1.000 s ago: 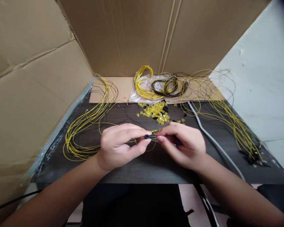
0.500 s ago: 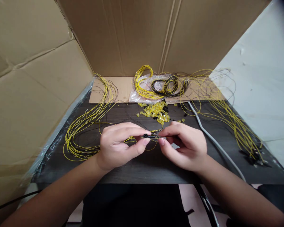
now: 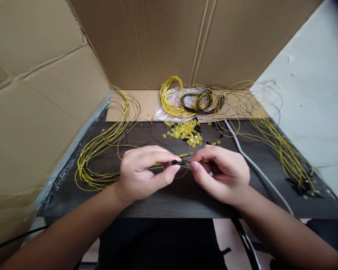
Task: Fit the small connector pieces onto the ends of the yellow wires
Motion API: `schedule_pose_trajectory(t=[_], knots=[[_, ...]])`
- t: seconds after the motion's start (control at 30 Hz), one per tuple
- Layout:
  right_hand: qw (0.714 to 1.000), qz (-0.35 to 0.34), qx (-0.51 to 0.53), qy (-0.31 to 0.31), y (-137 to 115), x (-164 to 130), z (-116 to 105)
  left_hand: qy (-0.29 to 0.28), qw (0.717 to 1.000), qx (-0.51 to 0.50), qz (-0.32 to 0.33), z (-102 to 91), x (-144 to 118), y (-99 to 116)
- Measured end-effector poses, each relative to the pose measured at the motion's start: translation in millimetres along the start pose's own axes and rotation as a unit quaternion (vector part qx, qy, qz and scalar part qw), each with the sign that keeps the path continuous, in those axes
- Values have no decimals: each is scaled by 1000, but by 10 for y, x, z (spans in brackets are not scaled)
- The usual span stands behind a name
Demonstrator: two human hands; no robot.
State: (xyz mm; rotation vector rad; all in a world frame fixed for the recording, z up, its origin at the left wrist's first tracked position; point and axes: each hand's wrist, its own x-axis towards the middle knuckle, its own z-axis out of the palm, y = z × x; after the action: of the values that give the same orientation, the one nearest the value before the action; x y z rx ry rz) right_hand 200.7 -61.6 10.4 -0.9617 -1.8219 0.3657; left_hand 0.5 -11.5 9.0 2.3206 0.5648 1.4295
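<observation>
- A tall cardboard panel [image 3: 169, 41] stands across the back, and a creased cardboard wall [image 3: 50, 90] closes off the left side.
- The dark table [image 3: 163, 208] spreads below, with a pale wall [image 3: 307, 93] rising along its right edge.
- A flat cardboard strip [image 3: 146, 105] lies along the table's far edge.
- A loose bundle of yellow and black wires [image 3: 86, 161] loops over the table on the left; part of it runs back onto the strip.
- Another wire bundle [image 3: 291, 157] trails down the right side, its near end bunched with black ends [image 3: 301, 185].
- The left hand [image 3: 143, 168] is closed at the thumb and forefinger, gripping a small black part. The right hand [image 3: 222, 172] faces it, thumb and forefinger pinching thin wires beside that part.
- A grey cable [image 3: 249, 159] passes to the right of the right hand.
- A yellow coil [image 3: 174, 110] and a black coil [image 3: 197, 105] rest on a clear plastic bag [image 3: 160, 115].
- Translucent yellow pieces [image 3: 184, 130] lie heaped beyond the hands, with black pieces [image 3: 197, 128] among them.
- The small black part [image 3: 178, 162] sits between both hands' fingertips, above the table.
- Thin wires [image 3: 188, 162] lead from its right end toward the right fingers.
</observation>
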Motion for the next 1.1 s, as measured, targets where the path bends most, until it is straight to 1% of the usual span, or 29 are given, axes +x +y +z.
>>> schedule_pose_trajectory(t=[0.4,0.5,0.57,0.67,0.73,0.8,0.87,0.97,1.1], knots=[[1000,-2,23,-12,13,8,1,2,1000,5,2,-2,-6,4],[997,25,75,-13,22,1,10,4,1000,-2,-7,5,-4,10],[986,72,150,-24,32,-6,15,6,1000,-13,-11,11,-4,10],[950,147,272,-45,49,-14,20,6,999,-32,-24,18,-7,4],[924,176,334,-52,58,-19,21,6,999,-43,-33,20,-10,-1],[907,189,372,-50,64,-23,23,5,998,-52,-37,20,-13,-4],[901,190,387,-43,65,-26,26,3,997,-61,-39,20,-14,-5],[900,187,391,-36,58,-29,32,0,997,-71,-41,20,-13,-4],[896,189,401,-34,47,-35,34,4,997,-65,-39,18,-15,1]])
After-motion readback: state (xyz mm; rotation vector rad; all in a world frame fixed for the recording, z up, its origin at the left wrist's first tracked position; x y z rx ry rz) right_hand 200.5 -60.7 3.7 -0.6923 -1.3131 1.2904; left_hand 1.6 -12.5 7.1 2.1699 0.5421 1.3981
